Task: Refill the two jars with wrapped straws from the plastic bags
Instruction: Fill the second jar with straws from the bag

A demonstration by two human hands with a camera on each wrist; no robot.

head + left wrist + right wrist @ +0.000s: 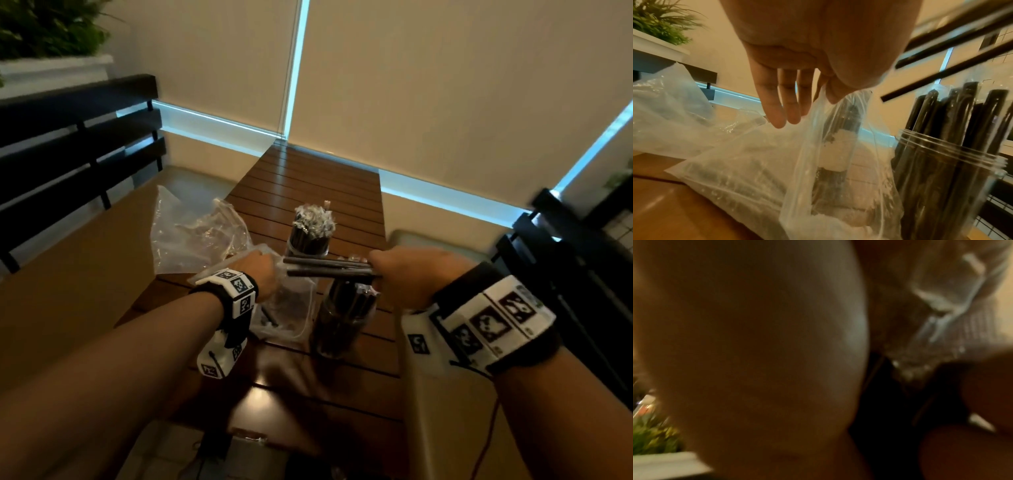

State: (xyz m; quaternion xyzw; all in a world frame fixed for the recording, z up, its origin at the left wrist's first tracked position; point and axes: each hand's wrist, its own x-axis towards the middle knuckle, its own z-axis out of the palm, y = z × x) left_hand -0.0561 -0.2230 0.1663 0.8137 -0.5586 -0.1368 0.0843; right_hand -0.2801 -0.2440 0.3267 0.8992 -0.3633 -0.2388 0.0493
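My right hand (394,274) grips a few black wrapped straws (325,268) that lie level and point left, above the near clear jar (337,318), which stands packed with upright black straws (953,129). My left hand (262,270) pinches the top edge of a clear plastic bag (818,162) between thumb and forefinger, its other fingers (781,100) hanging straight. A few dark straws lie in that bag. The far jar (310,236) stands full of straws with crinkled wrapper tops. In the right wrist view my palm (756,353) fills the frame, with wrapper ends (953,308) blurred beside it.
A second, crumpled plastic bag (195,236) lies at the left on the slatted wooden table (308,178). Dark slatted benches (68,144) stand at left and right. A white planter with greenery (51,44) sits at the upper left. Walls close off the table's far end.
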